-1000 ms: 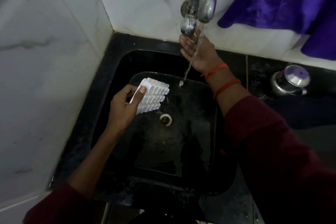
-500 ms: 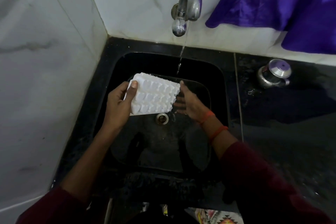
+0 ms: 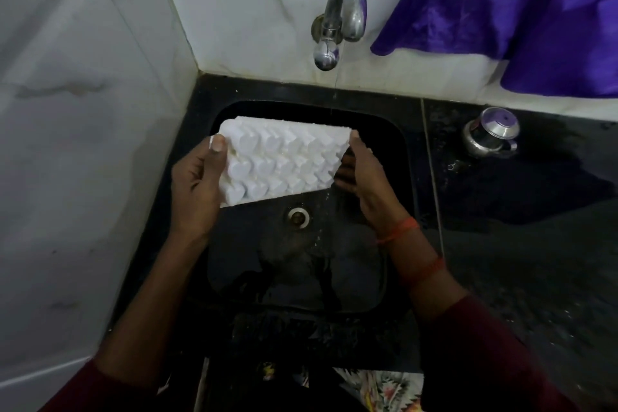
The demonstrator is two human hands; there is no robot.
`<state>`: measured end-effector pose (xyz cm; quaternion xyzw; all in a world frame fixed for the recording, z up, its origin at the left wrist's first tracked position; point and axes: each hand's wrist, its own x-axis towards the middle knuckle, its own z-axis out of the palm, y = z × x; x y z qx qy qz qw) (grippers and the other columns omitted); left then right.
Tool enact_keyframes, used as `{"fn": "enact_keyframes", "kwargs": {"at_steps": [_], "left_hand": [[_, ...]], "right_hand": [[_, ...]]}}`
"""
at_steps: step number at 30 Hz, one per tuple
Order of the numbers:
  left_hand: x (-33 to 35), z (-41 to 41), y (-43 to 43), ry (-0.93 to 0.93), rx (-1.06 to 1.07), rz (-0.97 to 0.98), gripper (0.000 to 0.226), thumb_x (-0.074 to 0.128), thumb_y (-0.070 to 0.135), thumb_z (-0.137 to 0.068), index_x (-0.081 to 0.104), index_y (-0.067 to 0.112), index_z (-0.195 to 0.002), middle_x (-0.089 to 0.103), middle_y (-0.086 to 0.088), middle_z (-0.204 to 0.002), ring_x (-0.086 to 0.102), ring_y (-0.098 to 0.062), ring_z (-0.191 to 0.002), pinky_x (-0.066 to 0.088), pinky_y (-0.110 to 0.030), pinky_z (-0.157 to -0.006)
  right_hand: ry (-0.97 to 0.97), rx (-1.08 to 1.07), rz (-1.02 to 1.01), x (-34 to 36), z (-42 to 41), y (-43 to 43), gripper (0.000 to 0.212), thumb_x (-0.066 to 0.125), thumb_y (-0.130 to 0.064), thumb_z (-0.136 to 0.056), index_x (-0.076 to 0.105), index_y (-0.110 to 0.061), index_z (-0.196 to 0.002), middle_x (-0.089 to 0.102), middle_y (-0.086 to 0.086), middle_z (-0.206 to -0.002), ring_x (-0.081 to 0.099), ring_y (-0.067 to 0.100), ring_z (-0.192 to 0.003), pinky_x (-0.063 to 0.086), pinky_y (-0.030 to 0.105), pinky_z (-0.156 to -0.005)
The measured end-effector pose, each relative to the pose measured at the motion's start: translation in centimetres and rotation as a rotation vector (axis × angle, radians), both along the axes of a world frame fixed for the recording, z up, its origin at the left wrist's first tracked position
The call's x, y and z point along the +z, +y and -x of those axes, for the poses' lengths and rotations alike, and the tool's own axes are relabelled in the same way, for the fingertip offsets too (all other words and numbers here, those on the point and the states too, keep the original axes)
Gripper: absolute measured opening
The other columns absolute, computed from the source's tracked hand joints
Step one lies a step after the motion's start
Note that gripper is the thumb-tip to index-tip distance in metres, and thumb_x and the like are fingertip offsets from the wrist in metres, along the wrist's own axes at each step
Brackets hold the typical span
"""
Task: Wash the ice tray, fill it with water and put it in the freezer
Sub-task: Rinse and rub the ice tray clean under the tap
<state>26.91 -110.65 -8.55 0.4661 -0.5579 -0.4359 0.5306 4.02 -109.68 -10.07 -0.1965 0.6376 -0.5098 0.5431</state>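
- Ice tray [image 3: 281,160] is hanging underside-up over the sink [image 3: 301,278], below the tap [image 3: 337,20].
- Your left hand [image 3: 197,187] is gripping its left end, thumb on top.
- Your right hand [image 3: 364,184] is gripping its right end.

Looking straight down into black sink [image 3: 301,274], set in dark wet bench [image 3: 535,244]. Holding white ice tray [image 3: 281,160] above sink basin, underside up, heart-shaped cell bottoms showing. Gripping tray's L end w/ left hand [image 3: 197,187], thumb on top near corner, fingers out of sight beneath. Gripping R end w/ right hand [image 3: 368,184], thumb at top corner, fingers curled under. Thin water trickle [image 3: 334,90] below chrome tap [image 3: 341,17] on rear wall, dropping toward tray's far R part. Round drain [image 3: 297,217] just below tray's near edge. Red threads [image 3: 399,232] round R wrist; maroon sleeves on both arms. Lidded steel pot [image 3: 491,132] on bench, R of sink, near wall. Purple cloth [image 3: 518,10] hanging top R. Pale tiles L and rear.
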Motion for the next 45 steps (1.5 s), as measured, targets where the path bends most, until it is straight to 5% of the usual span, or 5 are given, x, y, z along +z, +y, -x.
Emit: {"fn": "enact_keyframes", "kwargs": {"at_steps": [10, 21, 31, 38, 45], "left_hand": [[-1.9, -0.1, 0.4, 0.267, 0.354, -0.309, 0.070, 0.029, 0.049, -0.107, 0.071, 0.027, -0.055, 0.064, 0.009, -0.053, 0.058, -0.007, -0.054, 0.044, -0.027, -0.059], [-6.0, -0.4, 3.0, 0.671, 0.068, -0.997, 0.042, 0.058, 0.045, -0.097, 0.060, 0.008, -0.115, 0.067, -0.014, -0.125, 0.066, -0.028, -0.111, 0.062, -0.037, -0.067], [-6.4, 2.9, 5.8, 0.381, -0.099, -0.918, 0.068, 0.051, 0.046, -0.100, 0.056, -0.015, -0.129, 0.064, -0.022, -0.081, 0.058, -0.025, -0.046, 0.041, -0.023, -0.039], [-5.9, 11.2, 8.0, 0.304, -0.050, -0.966, 0.041, 0.066, 0.036, -0.096, 0.069, 0.001, -0.118, 0.076, -0.014, -0.108, 0.074, -0.034, -0.096, 0.061, -0.045, -0.076], [-5.9, 20.9, 9.9, 0.230, -0.004, -0.905, 0.029, 0.063, 0.030, -0.099, 0.069, 0.003, -0.106, 0.076, -0.012, -0.097, 0.073, -0.033, -0.090, 0.059, -0.049, -0.082]], "right_hand": [[-0.124, -0.251, 0.110, 0.1, -1.7, 3.2, 0.034, 0.043, -0.041, -0.106, 0.068, -0.019, -0.098, 0.073, 0.001, -0.091, 0.072, 0.007, -0.075, 0.057, 0.021, -0.061], [-0.317, -0.506, 0.004, -3.0, -2.2, 8.8, 0.022, 0.045, -0.014, -0.102, 0.066, -0.008, -0.096, 0.063, 0.008, -0.087, 0.061, 0.017, -0.074, 0.054, 0.024, -0.058], [-0.115, -0.462, 0.077, -4.6, 3.4, 14.8, 0.038, 0.043, 0.012, -0.095, 0.058, -0.004, -0.126, 0.065, 0.006, -0.118, 0.066, 0.013, -0.096, 0.055, 0.017, -0.069], [0.093, -0.471, 0.018, -5.5, 10.6, 19.7, 0.041, 0.053, 0.010, -0.093, 0.060, -0.009, -0.128, 0.068, 0.009, -0.121, 0.067, 0.021, -0.106, 0.057, 0.031, -0.087], [0.403, -0.423, -0.015, -5.8, 18.7, 23.5, 0.034, 0.063, 0.005, -0.092, 0.067, -0.009, -0.123, 0.073, -0.002, -0.109, 0.070, -0.001, -0.091, 0.054, 0.013, -0.075]]}}
